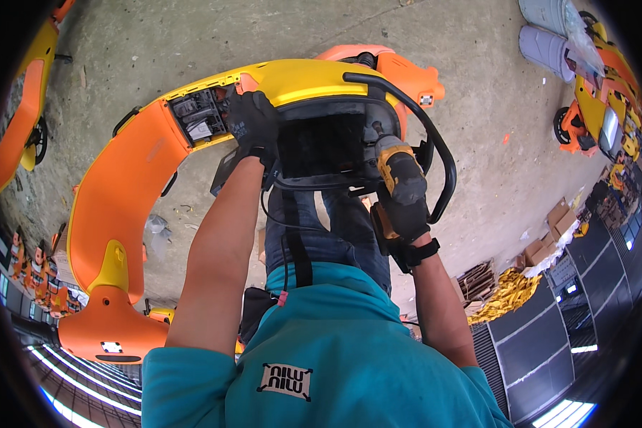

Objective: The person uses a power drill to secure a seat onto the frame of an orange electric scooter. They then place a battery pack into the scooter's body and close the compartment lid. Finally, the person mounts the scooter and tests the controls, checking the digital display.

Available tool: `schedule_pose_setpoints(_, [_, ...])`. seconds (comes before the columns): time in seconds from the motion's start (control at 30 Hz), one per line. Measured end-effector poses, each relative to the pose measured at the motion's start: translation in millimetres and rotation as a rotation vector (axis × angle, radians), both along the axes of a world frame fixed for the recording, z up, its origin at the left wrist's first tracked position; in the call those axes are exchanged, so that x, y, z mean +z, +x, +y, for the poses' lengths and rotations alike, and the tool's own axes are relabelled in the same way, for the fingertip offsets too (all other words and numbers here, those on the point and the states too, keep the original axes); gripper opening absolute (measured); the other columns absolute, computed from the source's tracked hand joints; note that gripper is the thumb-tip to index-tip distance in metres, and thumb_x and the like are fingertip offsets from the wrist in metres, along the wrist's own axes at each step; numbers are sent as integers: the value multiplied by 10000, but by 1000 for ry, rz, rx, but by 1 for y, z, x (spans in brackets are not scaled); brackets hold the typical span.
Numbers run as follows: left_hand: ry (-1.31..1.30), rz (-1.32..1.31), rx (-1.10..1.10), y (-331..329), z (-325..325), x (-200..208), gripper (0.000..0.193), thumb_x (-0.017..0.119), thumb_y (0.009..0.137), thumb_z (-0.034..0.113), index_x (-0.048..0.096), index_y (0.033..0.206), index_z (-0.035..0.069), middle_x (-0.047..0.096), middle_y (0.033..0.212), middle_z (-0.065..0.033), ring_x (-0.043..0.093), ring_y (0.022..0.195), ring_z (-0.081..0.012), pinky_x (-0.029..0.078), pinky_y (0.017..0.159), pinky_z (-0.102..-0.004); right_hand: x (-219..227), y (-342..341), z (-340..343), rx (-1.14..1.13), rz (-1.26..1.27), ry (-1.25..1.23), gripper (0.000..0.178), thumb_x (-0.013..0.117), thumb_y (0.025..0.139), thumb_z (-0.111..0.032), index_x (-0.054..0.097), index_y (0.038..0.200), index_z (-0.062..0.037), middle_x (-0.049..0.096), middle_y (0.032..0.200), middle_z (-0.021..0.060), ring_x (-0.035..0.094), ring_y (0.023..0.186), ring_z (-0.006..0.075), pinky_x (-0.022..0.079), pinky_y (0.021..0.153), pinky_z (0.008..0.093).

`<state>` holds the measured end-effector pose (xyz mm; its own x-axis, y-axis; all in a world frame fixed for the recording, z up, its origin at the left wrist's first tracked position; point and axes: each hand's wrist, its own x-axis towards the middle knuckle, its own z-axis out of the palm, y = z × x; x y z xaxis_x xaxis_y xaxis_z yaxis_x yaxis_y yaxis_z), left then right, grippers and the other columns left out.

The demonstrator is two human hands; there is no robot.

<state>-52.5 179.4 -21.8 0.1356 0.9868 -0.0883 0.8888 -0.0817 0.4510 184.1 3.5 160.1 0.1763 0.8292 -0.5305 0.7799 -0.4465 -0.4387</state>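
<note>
An orange and yellow ride-on vehicle body (132,171) with a curved shape spans the floor in front of me. My right hand (405,214), in a black glove, grips a yellow and black cordless drill (401,170). Its tip points down at the far right corner of the dark recessed panel (321,146). My left hand (252,121), also gloved, lies curled at the right edge of an open compartment (197,115) holding dark parts and wiring; its fingertips are partly hidden, and what they hold cannot be made out.
A black tubular bar (446,157) curves around the panel's right side. Similar orange vehicles stand at the left edge (23,121) and far right (599,114). Pale buckets (546,50) stand at the upper right. Cardboard boxes (560,217) and yellow material (510,296) lie at right.
</note>
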Motion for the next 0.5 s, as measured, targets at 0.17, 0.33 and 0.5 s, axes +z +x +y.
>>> schedule_pose_setpoints(0.17, [18, 0, -2, 0, -1, 1, 401, 412, 991, 272, 586, 1197, -25, 605, 1088, -266, 547, 1049, -446, 415, 926, -527, -9, 5, -10, 112, -62, 79, 395, 581, 896, -185, 606, 1265, -46, 631, 1243, 166, 573, 1199, 325, 419, 1076, 423])
schedule_pose_setpoints(0.33, [-63, 42, 37, 0, 0, 4, 302, 484, 967, 247, 602, 1049, -19, 613, 1041, -259, 561, 1045, -449, 436, 912, -531, -8, 13, -13, 165, -51, 21, 391, 587, 900, -215, 610, 1266, -78, 642, 1237, 136, 581, 1198, 300, 428, 1065, 430])
schedule_pose_setpoints(0.5, [56, -124, -51, 28, -1, 48, 169, 582, 940, 169, 626, 999, 16, 634, 995, -204, 598, 971, -387, 471, 823, -477, -27, 15, -35, 54, -20, 117, 370, 596, 895, -233, 633, 1234, -89, 649, 1217, 126, 604, 1155, 305, 472, 1009, 435])
